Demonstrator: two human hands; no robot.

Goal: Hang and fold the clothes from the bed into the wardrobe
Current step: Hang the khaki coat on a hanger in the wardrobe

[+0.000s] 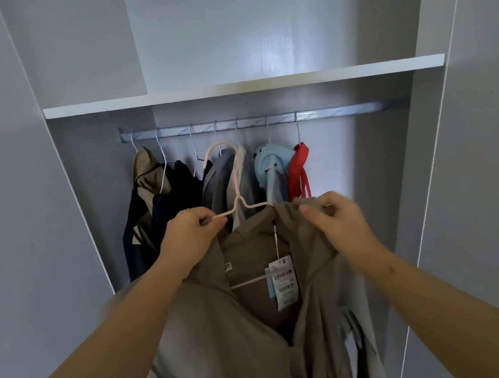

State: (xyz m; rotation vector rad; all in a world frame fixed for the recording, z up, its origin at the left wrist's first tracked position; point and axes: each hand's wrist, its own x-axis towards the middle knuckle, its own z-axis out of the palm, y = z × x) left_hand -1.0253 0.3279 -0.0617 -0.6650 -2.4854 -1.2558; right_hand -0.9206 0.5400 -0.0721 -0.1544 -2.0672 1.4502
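Observation:
I hold a taupe jacket with white price tags on a pale pink hanger in front of the open wardrobe. My left hand grips the hanger's left shoulder bar together with the jacket's shoulder. My right hand pinches the jacket's collar over the hanger's right end. The hanger's hook sits just below the metal rail, not on it.
Several garments hang on the rail: a khaki and navy jacket, a grey one, a light blue one and a red one. A white shelf runs above the rail. Grey wardrobe walls stand on both sides.

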